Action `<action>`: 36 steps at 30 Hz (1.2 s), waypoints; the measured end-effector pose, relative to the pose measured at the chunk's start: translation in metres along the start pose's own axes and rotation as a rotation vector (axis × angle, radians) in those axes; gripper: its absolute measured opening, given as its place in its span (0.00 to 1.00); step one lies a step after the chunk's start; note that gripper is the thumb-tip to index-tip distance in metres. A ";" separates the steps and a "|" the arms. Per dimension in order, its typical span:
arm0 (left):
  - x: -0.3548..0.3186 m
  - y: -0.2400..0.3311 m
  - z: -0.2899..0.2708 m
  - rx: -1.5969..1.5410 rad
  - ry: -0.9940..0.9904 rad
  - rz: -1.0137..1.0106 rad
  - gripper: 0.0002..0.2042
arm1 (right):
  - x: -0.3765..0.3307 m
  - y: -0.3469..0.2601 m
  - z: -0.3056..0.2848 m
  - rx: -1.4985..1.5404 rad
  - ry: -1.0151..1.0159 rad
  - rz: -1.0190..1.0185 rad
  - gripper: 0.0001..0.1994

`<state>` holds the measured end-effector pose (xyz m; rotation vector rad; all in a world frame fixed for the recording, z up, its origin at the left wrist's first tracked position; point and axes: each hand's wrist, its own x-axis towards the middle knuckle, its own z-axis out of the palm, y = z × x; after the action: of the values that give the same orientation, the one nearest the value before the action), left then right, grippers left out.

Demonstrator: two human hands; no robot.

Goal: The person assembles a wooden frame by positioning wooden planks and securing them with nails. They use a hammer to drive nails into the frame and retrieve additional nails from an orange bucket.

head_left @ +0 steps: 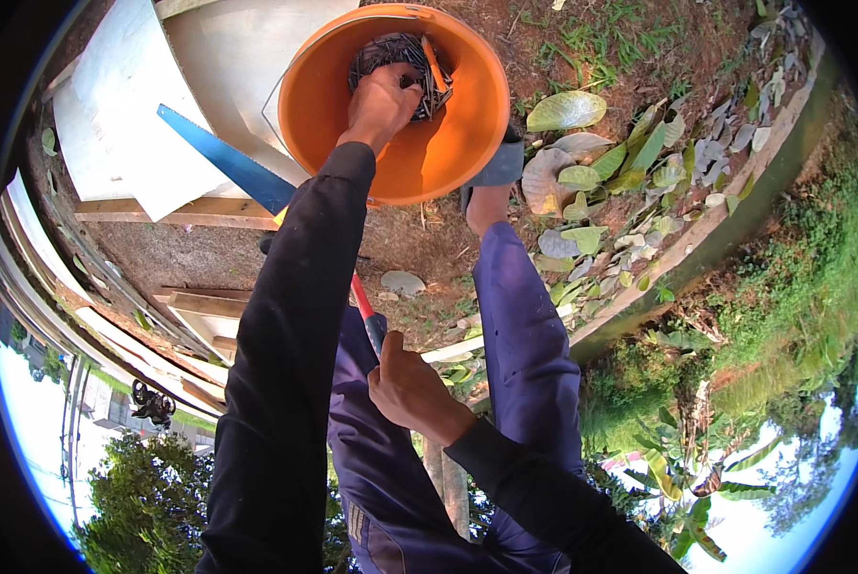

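My left hand (pixel 385 103) reaches down into an orange bucket (pixel 457 143), its fingers curled and pressed together at a heap of nails (pixel 376 59). What those fingers pinch, if anything, is hidden. Beside the nails in the bucket lies a slim orange object (pixel 434 65). Lower down, near my legs, my right hand (pixel 417 390) is closed around a tool handle (pixel 363 298), red with a dark grip. The tool's head is out of sight behind my left sleeve. A saw (pixel 226 163) with a blue blade lies left of the bucket, its handle end covered by my left forearm.
Pale boards (pixel 122 96) on a wooden frame (pixel 185 212) lie at the left. More timber (pixel 204 306) sits nearer. My shod foot (pixel 496 172) is against the bucket's right side. Fallen leaves (pixel 591 172) cover the soil along a low curb (pixel 678 273) at the right.
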<state>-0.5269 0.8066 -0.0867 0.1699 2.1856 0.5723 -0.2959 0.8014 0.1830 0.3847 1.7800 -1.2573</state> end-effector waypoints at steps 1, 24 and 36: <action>-0.002 0.003 0.000 -0.007 -0.029 -0.002 0.16 | 0.000 -0.001 -0.001 -0.001 0.013 0.003 0.16; -0.013 -0.012 -0.022 -0.009 0.033 -0.018 0.18 | 0.002 0.002 0.003 -0.061 0.014 -0.052 0.19; -0.023 0.027 0.011 0.256 -0.091 -0.026 0.23 | 0.000 0.003 0.003 -0.251 0.049 -0.153 0.19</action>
<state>-0.5058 0.8268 -0.0636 0.2979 2.1624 0.2627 -0.2927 0.8002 0.1814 0.1396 2.0121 -1.1171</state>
